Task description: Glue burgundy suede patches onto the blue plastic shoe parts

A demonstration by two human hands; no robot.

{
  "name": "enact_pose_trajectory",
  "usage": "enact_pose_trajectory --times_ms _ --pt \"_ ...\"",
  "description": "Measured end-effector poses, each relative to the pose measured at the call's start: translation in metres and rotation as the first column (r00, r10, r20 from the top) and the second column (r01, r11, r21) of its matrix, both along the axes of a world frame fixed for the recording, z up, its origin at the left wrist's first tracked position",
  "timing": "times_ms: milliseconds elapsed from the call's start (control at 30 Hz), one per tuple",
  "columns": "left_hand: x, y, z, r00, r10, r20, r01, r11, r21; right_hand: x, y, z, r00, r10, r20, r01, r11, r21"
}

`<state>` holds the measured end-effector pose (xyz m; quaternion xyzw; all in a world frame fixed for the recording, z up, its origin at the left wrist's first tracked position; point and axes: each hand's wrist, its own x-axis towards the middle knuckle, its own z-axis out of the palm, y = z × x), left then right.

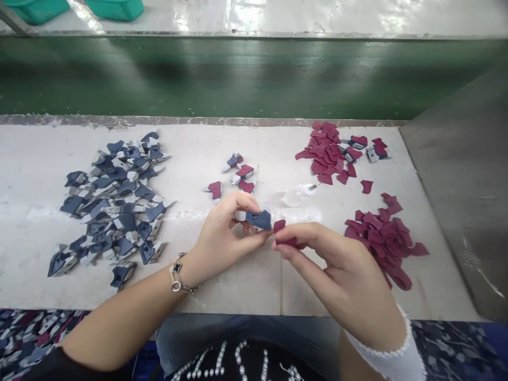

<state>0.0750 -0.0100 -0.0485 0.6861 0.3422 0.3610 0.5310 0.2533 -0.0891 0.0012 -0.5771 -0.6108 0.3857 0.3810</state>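
1. Navy-and-white cut piece [259, 219] is pinched between the thumb and fingertips of the left hand [222, 233], raised just above the middle of a white worktable [35, 164].
2. Right hand [331, 270] pinches a maroon cut piece [282, 234] between thumb and forefinger, close beside the navy-and-white piece. The hands are together but not clasped, and the two pieces sit just apart.
3. Left of the hands lies a wide, loose heap of navy-and-white pieces [115, 206].
4. Just above the left hand is a small group of mixed pieces [234, 172], mostly maroon and white, with one navy.
5. Toward the right lie two heaps of maroon pieces: an upper heap [325, 153], with a few maroon-and-white pieces at its edge, and a lower heap [383, 238], beside the right hand.
6. Near the group, a clear plastic object [296, 196] lies on the table, too blurred to identify.
7. Past the table's far edge runs a green conveyor belt [238, 79], with teal bins [115, 8] beyond it. A grey panel [456, 185] stands at the right.
8. A charm bracelet [177, 272] circles the left wrist, and a white lace-edged cuff [381, 352] covers the right.
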Motion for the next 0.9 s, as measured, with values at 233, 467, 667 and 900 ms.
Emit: enact_pose_trajectory --times_ms 233,467,667,900 --pt "0.001 0.004 -0.004 0.998 0.067 -0.005 -0.065 0.985 0.161 0.004 0.003 -0.007 1.000 -0.027 0.002 0.027 0.998 -0.056" --pt "-0.001 0.006 -0.001 0.999 0.041 0.023 -0.045 0.966 0.253 0.001 0.017 -0.017 0.924 -0.155 -0.349 0.085 0.975 -0.207" --pt "-0.001 0.006 0.003 1.000 0.030 0.010 -0.031 0.934 0.355 0.003 0.024 -0.017 0.837 -0.176 -0.518 0.032 0.961 -0.274" --pt "-0.002 0.006 0.007 1.000 0.000 0.004 -0.001 0.912 0.409 0.009 0.028 -0.013 0.804 -0.135 -0.580 -0.080 0.941 -0.330"
